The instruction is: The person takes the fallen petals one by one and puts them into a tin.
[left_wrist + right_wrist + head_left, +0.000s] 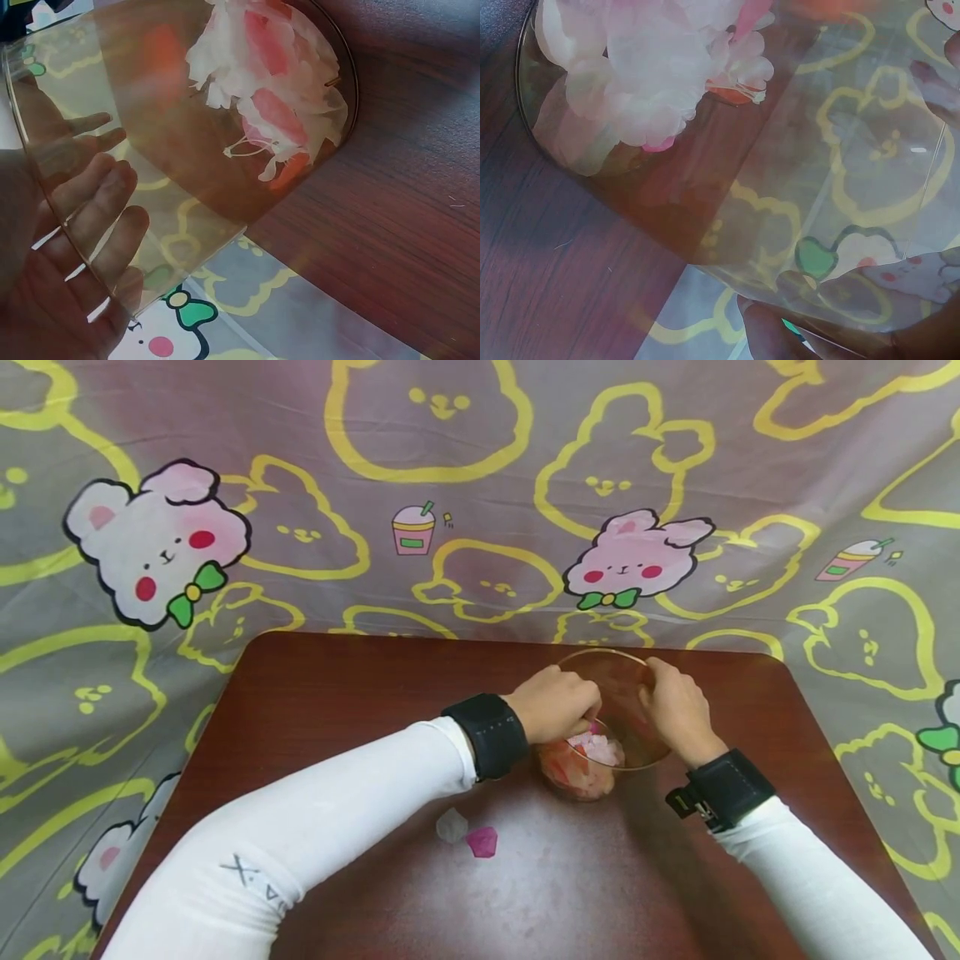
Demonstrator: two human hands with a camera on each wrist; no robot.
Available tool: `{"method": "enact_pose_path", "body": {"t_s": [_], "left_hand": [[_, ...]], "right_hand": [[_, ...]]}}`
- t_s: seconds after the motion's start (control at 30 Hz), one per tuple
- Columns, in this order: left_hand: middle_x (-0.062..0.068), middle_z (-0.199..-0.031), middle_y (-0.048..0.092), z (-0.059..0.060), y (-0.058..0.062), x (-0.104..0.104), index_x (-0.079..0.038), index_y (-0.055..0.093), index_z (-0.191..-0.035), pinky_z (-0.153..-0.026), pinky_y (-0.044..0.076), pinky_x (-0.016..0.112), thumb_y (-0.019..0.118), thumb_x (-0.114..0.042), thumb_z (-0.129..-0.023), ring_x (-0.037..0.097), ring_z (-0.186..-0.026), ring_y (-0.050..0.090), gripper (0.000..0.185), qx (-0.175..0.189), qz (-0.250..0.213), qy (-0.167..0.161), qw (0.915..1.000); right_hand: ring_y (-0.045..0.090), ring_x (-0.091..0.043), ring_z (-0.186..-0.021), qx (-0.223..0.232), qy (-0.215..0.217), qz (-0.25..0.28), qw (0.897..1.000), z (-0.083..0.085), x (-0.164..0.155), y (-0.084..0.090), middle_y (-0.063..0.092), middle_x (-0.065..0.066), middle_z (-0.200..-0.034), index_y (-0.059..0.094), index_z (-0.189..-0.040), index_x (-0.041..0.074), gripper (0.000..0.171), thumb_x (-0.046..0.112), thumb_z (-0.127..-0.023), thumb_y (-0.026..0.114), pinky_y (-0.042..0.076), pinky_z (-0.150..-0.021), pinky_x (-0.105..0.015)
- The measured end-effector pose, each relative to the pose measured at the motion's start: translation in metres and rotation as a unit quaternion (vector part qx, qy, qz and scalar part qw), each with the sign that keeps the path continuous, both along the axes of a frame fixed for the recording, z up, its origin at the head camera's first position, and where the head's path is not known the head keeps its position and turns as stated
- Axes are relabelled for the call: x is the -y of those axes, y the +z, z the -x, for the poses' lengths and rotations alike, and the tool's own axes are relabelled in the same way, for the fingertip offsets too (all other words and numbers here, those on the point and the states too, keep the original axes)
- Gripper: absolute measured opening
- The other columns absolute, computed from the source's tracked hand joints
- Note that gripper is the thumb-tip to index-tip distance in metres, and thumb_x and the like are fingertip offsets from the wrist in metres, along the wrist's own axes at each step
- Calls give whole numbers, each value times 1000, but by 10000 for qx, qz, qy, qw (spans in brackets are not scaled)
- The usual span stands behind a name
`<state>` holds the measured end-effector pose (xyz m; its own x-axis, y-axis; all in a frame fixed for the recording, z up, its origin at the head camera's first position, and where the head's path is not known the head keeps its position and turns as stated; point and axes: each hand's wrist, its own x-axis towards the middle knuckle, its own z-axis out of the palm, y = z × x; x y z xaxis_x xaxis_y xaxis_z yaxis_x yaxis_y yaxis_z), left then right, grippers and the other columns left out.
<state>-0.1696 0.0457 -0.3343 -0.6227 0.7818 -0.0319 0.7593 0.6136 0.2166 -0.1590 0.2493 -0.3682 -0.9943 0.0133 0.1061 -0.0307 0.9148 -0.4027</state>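
Note:
A clear amber glass bowl (633, 714) is held tilted over the table, its rim turned up toward the head view. Pale and pink flower petals (596, 747) lie in it, with some orange-red ones low down. At the left rim my left hand (553, 703) grips the glass with curled fingers. The left wrist view shows those fingers (120, 232) through the glass, crossing the rim. My right hand (678, 706) holds the opposite rim; only part of its fingers (761, 322) appears in the right wrist view. Whether the base touches the table cannot be told.
Nearer to me on the dark wooden table (337, 685) lie a whitish petal (452, 826) and a bright pink petal (482, 842), side by side. A patterned cloth (480, 468) hangs behind the table. Both wrists wear black bands (491, 735) over white sleeves.

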Motion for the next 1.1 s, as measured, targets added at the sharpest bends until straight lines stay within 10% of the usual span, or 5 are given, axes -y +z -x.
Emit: {"method": "enact_pose_path", "body": {"t_s": [0.47,0.87,1.1], "left_hand": [[-3,-101,74,6,11,37,-16,75,-104,-97,49,38,64,-24,-99,15,-96,65,14,46,-1200,705,9903],[3,-102,74,-8,-13,106,-10,75,-100,-94,51,40,68,-16,-95,21,-102,67,11,-248,-2347,1487,9603],[3,-103,73,-23,-42,143,-11,74,-101,-91,54,42,70,-17,-93,23,-104,68,10,113,-1786,1674,9695]], "right_hand": [[54,-32,-65,-67,18,4,10000,0,-3,-3,58,-16,-77,58,-98,1,6,4,-93,58,38,-52,-40],[56,-33,-67,-55,22,-2,10000,1,0,-2,59,-15,-77,58,-95,3,3,6,-94,57,40,-53,-42],[55,-33,-67,-55,-9,-50,10000,1,-1,-1,59,-15,-77,57,-95,2,4,6,-94,58,40,-54,-43]]}}
